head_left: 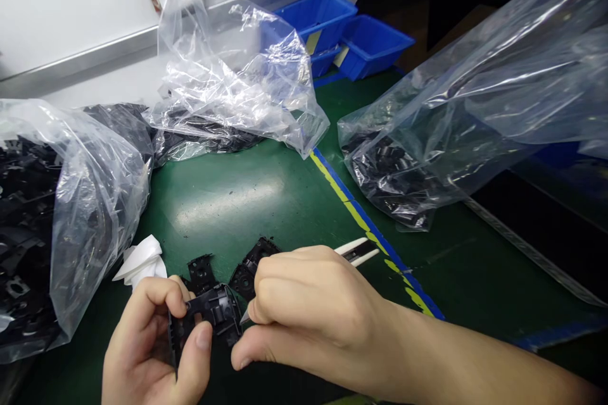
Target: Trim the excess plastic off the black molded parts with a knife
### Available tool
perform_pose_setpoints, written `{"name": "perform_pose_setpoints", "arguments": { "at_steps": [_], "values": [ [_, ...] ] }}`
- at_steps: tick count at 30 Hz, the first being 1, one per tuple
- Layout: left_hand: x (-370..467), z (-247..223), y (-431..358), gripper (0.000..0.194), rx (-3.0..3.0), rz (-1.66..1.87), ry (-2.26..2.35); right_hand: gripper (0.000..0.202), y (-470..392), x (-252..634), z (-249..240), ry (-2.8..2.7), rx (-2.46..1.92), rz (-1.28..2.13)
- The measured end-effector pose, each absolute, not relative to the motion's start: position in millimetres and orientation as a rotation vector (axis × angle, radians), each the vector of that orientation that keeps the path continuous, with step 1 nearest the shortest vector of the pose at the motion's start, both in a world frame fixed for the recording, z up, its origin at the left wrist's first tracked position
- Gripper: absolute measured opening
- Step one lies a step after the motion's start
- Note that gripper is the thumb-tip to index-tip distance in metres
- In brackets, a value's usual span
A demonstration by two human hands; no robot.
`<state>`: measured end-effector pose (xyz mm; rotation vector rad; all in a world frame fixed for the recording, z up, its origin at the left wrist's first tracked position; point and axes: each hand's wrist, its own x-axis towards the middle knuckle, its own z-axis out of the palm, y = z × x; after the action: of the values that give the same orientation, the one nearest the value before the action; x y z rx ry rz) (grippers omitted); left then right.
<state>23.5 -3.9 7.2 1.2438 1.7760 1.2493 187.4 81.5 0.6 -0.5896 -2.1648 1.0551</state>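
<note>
My left hand (156, 342) is closed around a black plastic part (213, 313), thumb in front and fingers along its upper edge. At the part's right edge my right hand (304, 310) grips a white-handled tool (358, 250). Its handle sticks out behind the knuckles, and a small metal tip (244, 317) shows beside the part. Just beyond the hands, two more black pieces lie on the green surface: a small one (201, 272) and a larger one (251, 269). The palm side of my right hand is hidden.
Crumpled white paper (142, 261) lies by my left hand. Clear bags of black parts stand at the left (99, 183), back (237, 88) and right (403, 171). Blue bins (373, 44) sit at the back. Blue and yellow tape (361, 218) crosses the green table (213, 196).
</note>
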Motion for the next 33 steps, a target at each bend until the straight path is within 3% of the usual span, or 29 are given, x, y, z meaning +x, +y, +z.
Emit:
{"name": "perform_pose_setpoints", "arguments": {
  "at_steps": [6, 10, 13, 19, 23, 25, 30, 33],
  "values": [
    [24, 7, -5, 0.023, 1.239, 1.256, 1.766, 0.037, 84, 188, 7, -1.647, -0.784, 1.931],
    [24, 5, -7, 0.018, 1.335, 1.294, 1.754, 0.035, 85, 185, 9, -1.396, -0.822, 2.178],
    [17, -2, -8, 0.015, 1.526, 1.310, 1.737, 0.026, 86, 181, 8, -1.323, -0.833, 2.188],
    [5, -14, -5, 0.034, 2.085, 1.128, 1.553, 0.015, 86, 177, 4, -1.377, -0.883, 1.973],
    [7, -2, 3, 0.012, 2.221, 0.986, 1.349, 0.018, 94, 181, -2, -1.408, -0.977, 1.777],
    [0, 9, 8, 0.015, 2.295, 0.937, 1.355, 0.021, 100, 183, -6, -1.426, -1.027, 1.720],
    [-64, 51, 21, 0.027, 2.248, 1.308, 2.186, 0.021, 107, 188, -8, -1.497, -1.023, 1.675],
    [-110, 77, 30, 0.051, 1.992, 1.471, 2.717, 0.018, 102, 186, -4, -1.501, -1.003, 1.611]
  ]
}}
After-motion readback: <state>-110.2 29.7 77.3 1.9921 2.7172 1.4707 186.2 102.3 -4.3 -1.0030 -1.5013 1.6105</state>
